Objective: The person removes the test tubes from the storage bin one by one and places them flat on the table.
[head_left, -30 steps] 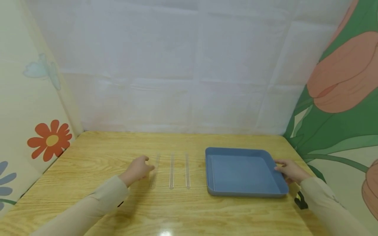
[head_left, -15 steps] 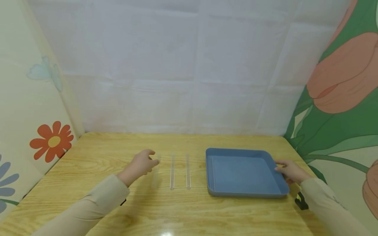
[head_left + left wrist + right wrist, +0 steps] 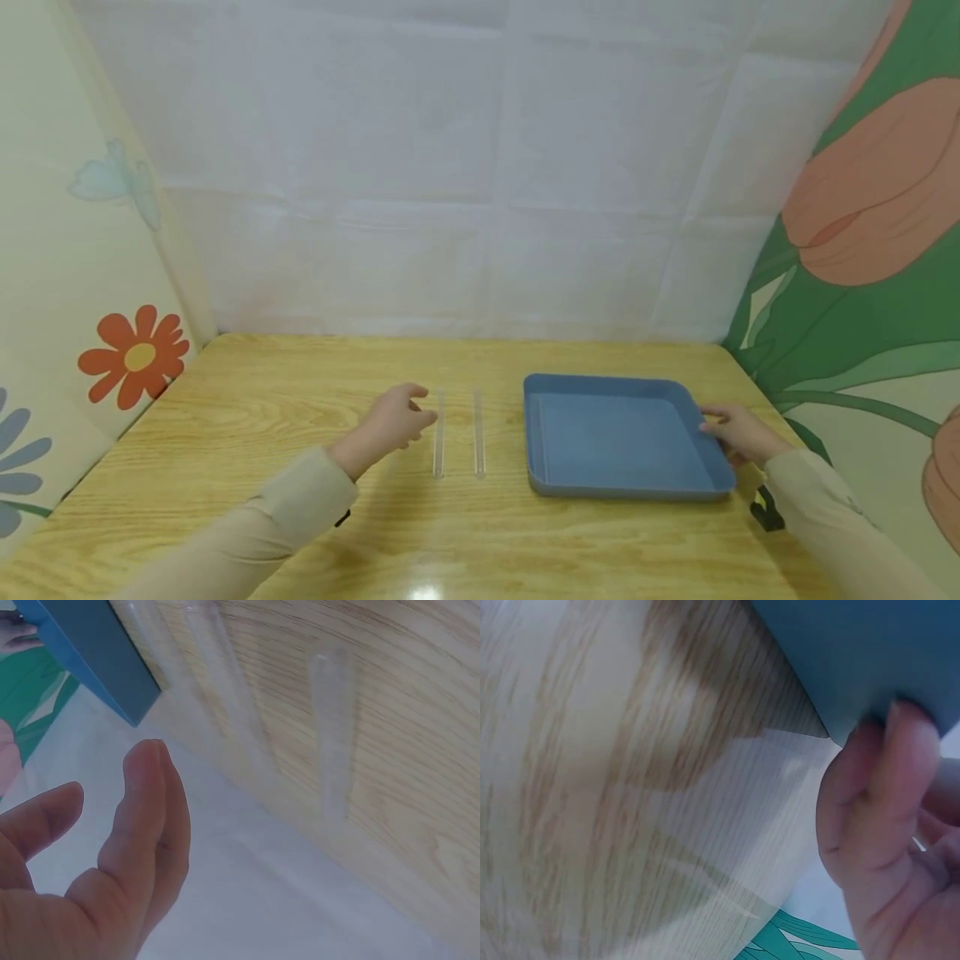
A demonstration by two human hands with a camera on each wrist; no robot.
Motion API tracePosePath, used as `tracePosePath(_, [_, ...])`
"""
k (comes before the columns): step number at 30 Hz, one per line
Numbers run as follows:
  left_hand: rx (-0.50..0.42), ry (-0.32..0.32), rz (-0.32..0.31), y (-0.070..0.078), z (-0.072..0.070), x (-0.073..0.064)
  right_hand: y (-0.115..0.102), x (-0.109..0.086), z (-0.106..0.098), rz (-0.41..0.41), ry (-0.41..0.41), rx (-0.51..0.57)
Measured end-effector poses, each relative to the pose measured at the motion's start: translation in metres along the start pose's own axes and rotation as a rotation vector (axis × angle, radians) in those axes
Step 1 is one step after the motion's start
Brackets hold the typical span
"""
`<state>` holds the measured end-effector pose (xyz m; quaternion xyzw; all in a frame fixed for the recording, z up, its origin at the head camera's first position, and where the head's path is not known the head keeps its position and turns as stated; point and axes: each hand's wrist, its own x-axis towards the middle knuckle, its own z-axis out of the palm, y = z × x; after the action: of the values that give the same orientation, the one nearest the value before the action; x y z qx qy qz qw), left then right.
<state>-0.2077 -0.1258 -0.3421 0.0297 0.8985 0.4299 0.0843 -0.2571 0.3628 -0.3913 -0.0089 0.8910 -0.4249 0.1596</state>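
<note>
My left hand (image 3: 390,421) hovers over the table with thumb and fingers apart and nothing between them. In the head view its thumb tip overlaps a clear, slender tube (image 3: 438,450), and another such tube (image 3: 479,442) lies parallel to the right. The left wrist view shows a third tube (image 3: 334,735), which the hand and forearm hide in the head view. On the right, a shallow blue tray (image 3: 615,442) rests on the table. My right hand (image 3: 738,433) holds the tray's right side, fingertips at the rim and against the outer wall (image 3: 870,667).
The wood-grain table (image 3: 480,542) ends at a white cloth backdrop (image 3: 480,208). Flower-patterned panels flank it, with a red flower (image 3: 138,357) on the left and large tulips (image 3: 877,183) on the right.
My left hand has moved right, from beside the leftmost tube to the middle one, and the leftmost is now covered in the head view. The right hand and tray stay put.
</note>
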Motion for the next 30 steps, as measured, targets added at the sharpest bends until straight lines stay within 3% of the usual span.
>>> tracePosePath(30, [-0.134,-0.087,0.034,0.036,0.056,0.011,-0.002,0.000,-0.001,-0.022,0.007,-0.047])
